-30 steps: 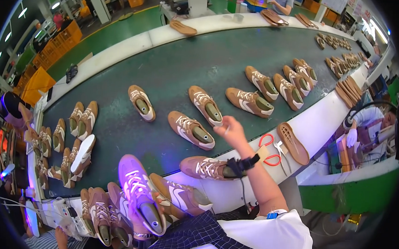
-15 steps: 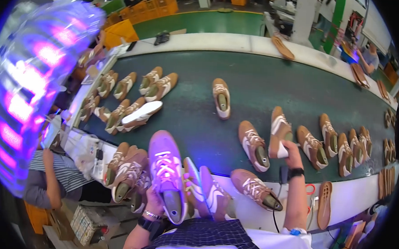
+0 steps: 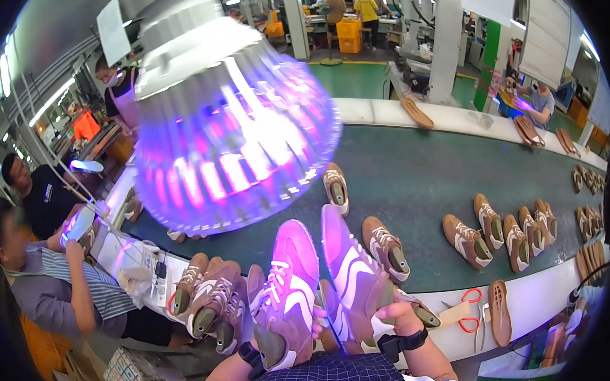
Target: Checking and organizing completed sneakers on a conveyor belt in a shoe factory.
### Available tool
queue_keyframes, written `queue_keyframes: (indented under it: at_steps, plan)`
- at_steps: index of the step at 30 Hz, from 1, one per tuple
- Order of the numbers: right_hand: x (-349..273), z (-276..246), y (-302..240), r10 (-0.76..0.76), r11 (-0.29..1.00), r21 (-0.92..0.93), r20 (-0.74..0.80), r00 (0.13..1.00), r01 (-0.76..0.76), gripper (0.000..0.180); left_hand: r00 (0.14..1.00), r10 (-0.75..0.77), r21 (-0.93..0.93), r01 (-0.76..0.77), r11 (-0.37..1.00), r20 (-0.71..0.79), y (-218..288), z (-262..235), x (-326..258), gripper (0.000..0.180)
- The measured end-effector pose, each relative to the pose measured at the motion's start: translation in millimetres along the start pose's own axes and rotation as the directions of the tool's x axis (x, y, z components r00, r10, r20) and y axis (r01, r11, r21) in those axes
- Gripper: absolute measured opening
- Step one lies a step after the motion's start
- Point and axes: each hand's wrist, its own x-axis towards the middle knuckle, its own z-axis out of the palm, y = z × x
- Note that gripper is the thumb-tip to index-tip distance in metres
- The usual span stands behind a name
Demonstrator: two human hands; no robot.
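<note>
Two brown sneakers with white side stripes are held up side by side, tinted purple by the lamp. My left hand (image 3: 319, 319) is closed round the left sneaker (image 3: 291, 283), mostly hidden behind it with only fingertips showing. My right hand (image 3: 403, 318) grips the heel of the right sneaker (image 3: 351, 265), whose toe points up and away. Green shoe lasts fill both sneakers. Over the belt, close above the held pair, hangs a large ribbed lamp (image 3: 232, 131) glowing violet. Partly hidden behind the right sneaker, another sneaker (image 3: 416, 308) lies on the white ledge.
Several sneakers (image 3: 206, 296) stand on the left ledge. More sneakers (image 3: 464, 239) rest on the dark green belt (image 3: 416, 169). Red-handled scissors (image 3: 471, 313) and a loose sole (image 3: 498, 314) lie at right. Two people (image 3: 66, 274) work at left.
My right hand has lifted a sneaker off the belt and brought it toward me beside the other. The left sneaker has turned side-on. The view has shifted, so the lamp appears nearer the middle.
</note>
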Motion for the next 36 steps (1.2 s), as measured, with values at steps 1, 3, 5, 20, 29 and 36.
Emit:
queue_keyframes:
  at_steps: [1,3,5,20,29,36]
  plan:
    - [0.3,3.2,1.6,0.033,0.998,-0.056,0.045,0.998,-0.031,0.080,1.000,0.022,0.014,-0.022,1.000,-0.020,9.6,-2.5,-11.4,0.071]
    - [1.1,21.1,-0.3,0.047,0.993,-0.111,0.085,0.995,-0.037,0.083,0.995,0.076,0.041,-0.073,0.996,-0.065,13.0,-1.9,-16.6,0.070]
    - [1.8,43.1,-12.5,0.077,0.989,-0.135,0.127,0.989,-0.060,0.084,0.986,0.127,0.061,-0.121,0.991,-0.110,11.9,-2.3,-24.1,0.069]
    - [28.2,32.4,15.4,-0.070,0.975,-0.190,0.224,0.972,0.114,0.068,0.869,0.401,0.315,-0.309,0.897,-0.289,26.4,22.7,7.8,0.064]
    - [18.8,14.0,24.7,0.054,0.977,0.214,-0.161,0.986,-0.018,0.038,0.805,0.495,0.475,-0.313,0.822,-0.327,14.5,29.5,8.1,0.061]
    - [34.9,29.9,-19.2,-0.180,0.909,0.317,-0.289,0.940,0.271,0.046,0.800,0.451,0.107,-0.447,0.888,-0.397,21.9,26.2,24.2,0.048]
